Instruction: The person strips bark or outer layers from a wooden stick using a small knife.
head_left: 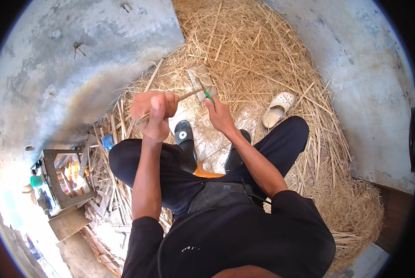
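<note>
My left hand (154, 113) is closed around a thin brown stick (187, 95), held in front of my left knee. The stick slants up to the right, out of the fist. My right hand (221, 116) grips a small knife (208, 96) with a green handle, its narrow blade pointing up and to the left. The blade crosses the far end of the stick; whether they touch, I cannot tell. Beneath them, a pale grey flat block (199, 74) lies among the shavings.
Straw-like shavings (244, 51) cover the floor ahead and to the right. A white clog (279, 110) lies beyond my right knee. Grey walls (101, 51) rise on both sides. An orange seat (208, 173) shows between my legs, and a wooden frame (59, 180) stands at left.
</note>
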The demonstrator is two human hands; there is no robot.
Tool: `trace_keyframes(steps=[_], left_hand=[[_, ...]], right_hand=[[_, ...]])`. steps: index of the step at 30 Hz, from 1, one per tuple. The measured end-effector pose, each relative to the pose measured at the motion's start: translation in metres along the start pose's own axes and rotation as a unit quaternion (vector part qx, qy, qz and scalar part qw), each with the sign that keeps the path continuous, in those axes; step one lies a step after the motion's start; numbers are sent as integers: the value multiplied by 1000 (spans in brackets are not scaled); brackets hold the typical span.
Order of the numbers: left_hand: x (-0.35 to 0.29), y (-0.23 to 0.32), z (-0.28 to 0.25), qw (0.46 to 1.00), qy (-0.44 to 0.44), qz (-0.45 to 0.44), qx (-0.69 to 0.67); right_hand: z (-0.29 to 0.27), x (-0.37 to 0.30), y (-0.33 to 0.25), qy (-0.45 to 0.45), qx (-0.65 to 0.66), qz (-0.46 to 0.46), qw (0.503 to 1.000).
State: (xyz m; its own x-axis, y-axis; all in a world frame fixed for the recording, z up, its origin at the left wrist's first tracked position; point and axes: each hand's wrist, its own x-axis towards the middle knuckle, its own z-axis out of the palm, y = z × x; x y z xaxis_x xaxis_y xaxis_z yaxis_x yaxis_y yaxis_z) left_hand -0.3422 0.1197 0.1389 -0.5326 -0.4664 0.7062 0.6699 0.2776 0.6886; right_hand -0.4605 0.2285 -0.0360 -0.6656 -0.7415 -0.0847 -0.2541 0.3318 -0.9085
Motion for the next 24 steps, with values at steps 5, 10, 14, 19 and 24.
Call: trace_keyframes(steps=[5, 10, 14, 19, 24], left_hand=[[-11, -5, -25, 998, 30, -37, -51], [-9, 3, -2, 998, -51, -8, -33], [-14, 3, -9, 1000, 2, -10, -16], [-16, 8, -8, 998, -47, -24, -25], [-11, 3, 13, 998, -56, 2, -13]], right_hand=[[12, -7, -4, -17, -99, 15, 995], [30, 34, 146, 68, -262, -49, 961], [37, 26, 137, 28, -198, 70, 977], [17, -3, 27, -22, -147, 4, 989], [25, 38, 106, 31, -236, 55, 970]])
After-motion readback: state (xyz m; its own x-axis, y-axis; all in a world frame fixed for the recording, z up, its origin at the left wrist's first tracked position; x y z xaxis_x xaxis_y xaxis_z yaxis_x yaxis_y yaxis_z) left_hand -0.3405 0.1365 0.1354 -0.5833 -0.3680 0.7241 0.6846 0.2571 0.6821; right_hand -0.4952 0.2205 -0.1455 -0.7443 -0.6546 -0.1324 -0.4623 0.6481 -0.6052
